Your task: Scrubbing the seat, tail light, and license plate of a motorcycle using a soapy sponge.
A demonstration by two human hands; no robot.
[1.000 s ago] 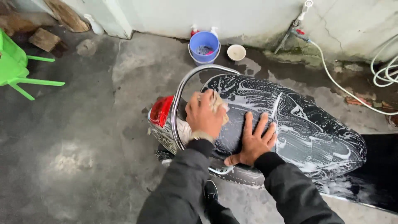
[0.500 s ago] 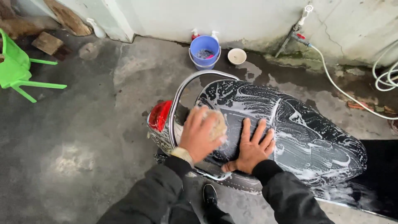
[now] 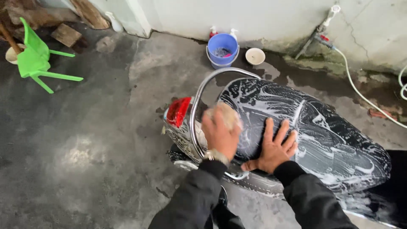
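Left hand (image 3: 220, 135) curled tight round a tan sponge (image 3: 226, 114), pressed on the rear of the soapy black scooter seat (image 3: 305, 127), just beside the chrome grab rail (image 3: 199, 97), right hand (image 3: 273, 146) flat, fingers spread on the seat, holding nothing, blue bucket (image 3: 223, 48) by the wall.

Looks like a backyard or side yard of a home, used as a DIY wash spot: wet stained concrete floor (image 3: 85, 161), cracked plaster wall (image 3: 263, 17) with a tap (image 3: 328, 15) and hose (image 3: 360, 91), blue bucket (image 3: 222, 48), green plastic chair (image 3: 36, 59), soapy scooter seat (image 3: 313, 127).
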